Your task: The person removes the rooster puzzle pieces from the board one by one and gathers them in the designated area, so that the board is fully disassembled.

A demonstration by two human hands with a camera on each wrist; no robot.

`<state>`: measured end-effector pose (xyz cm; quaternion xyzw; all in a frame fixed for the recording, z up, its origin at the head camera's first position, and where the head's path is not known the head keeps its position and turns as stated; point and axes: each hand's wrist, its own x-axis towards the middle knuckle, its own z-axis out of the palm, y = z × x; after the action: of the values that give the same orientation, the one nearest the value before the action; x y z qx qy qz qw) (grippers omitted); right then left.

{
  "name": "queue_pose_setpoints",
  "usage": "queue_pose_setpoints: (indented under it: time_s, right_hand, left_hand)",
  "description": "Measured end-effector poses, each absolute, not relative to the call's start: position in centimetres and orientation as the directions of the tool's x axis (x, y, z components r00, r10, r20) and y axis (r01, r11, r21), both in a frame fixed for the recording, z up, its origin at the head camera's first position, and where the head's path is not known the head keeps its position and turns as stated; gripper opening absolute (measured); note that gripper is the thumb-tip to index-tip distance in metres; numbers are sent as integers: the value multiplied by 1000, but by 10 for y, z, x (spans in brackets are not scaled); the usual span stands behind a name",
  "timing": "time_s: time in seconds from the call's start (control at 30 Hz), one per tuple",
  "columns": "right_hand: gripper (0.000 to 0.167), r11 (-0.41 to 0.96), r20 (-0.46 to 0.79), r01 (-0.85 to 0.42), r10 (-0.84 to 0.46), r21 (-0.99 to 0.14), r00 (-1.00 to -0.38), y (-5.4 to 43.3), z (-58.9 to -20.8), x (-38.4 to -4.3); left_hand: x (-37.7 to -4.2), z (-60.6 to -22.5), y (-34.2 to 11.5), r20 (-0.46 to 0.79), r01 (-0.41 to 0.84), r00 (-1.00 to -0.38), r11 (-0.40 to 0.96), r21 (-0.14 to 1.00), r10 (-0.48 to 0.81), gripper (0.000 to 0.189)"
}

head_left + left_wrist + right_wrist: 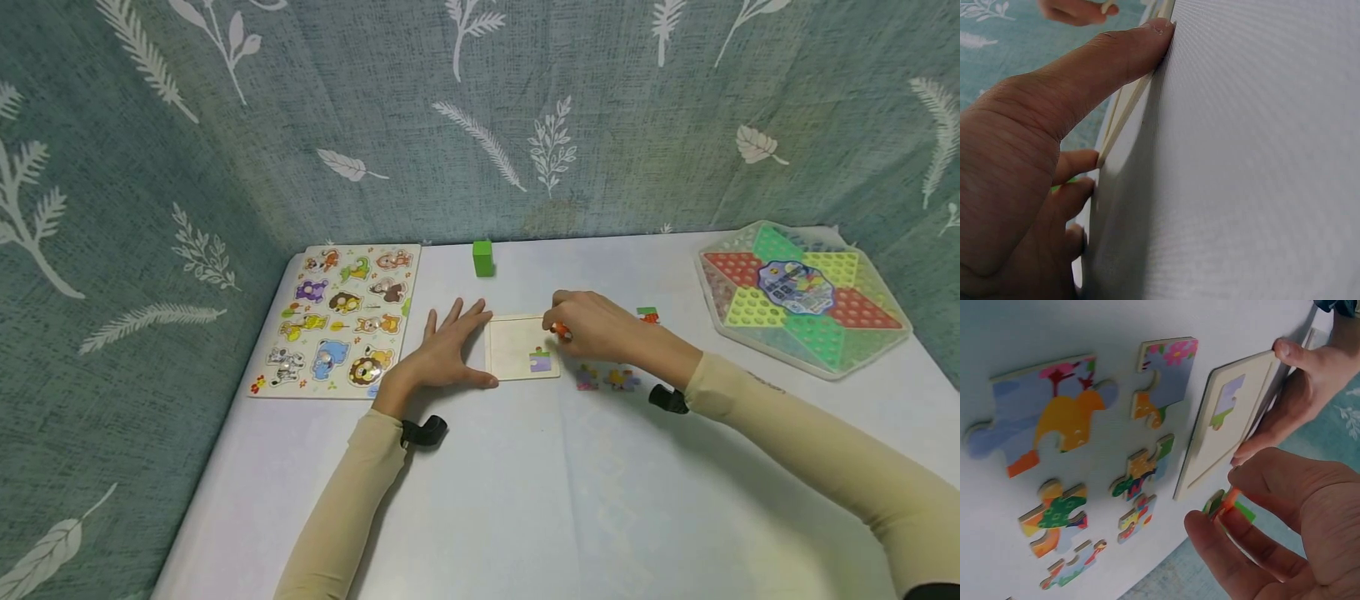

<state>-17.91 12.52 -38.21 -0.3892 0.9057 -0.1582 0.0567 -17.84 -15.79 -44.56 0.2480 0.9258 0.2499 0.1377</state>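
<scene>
My left hand (pixel 447 354) lies with fingers spread at the left side of a shallow wooden puzzle tray (pixel 513 343). Its thumb (pixel 1129 53) and index fingertip touch the tray's edge. One lilac and green puzzle piece (pixel 540 363) sits inside, at the lower right. Over the tray's right edge, my right hand (pixel 596 325) pinches a small puzzle piece (pixel 1229 501) with orange and green on it, partly hidden by the fingers. Several loose puzzle pieces (pixel 1169 381) lie beside the tray, under and near the right forearm.
An animal knob-puzzle board (pixel 300 342) lies at the left. A green block (pixel 483 258) stands behind the tray. At the right back is a hexagonal board game (pixel 795 287) with a clear rim. Leaf-patterned fabric (pixel 480 125) rises along the table's back edge.
</scene>
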Motion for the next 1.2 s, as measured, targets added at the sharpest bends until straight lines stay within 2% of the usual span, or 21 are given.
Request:
queue_pose_setpoints:
  time_s: [0.47, 0.7, 1.2]
  right_hand:
    - [20, 658, 17, -672, -710, -341, -704, 147, -378, -177]
    - [23, 675, 15, -646, -687, -358, -726, 162, -379, -173]
    - [22, 730, 13, -603, -633, -321, -774, 195, -384, -163]
  left_hand:
    - [-180, -444, -159, -134, 392, -837, 753, 529, 530, 114]
    - [-178, -446, -161, -135, 393, -838, 755, 524, 529, 113]
    - [-177, -445, -158, -124, 398, -837, 749, 530, 533, 112]
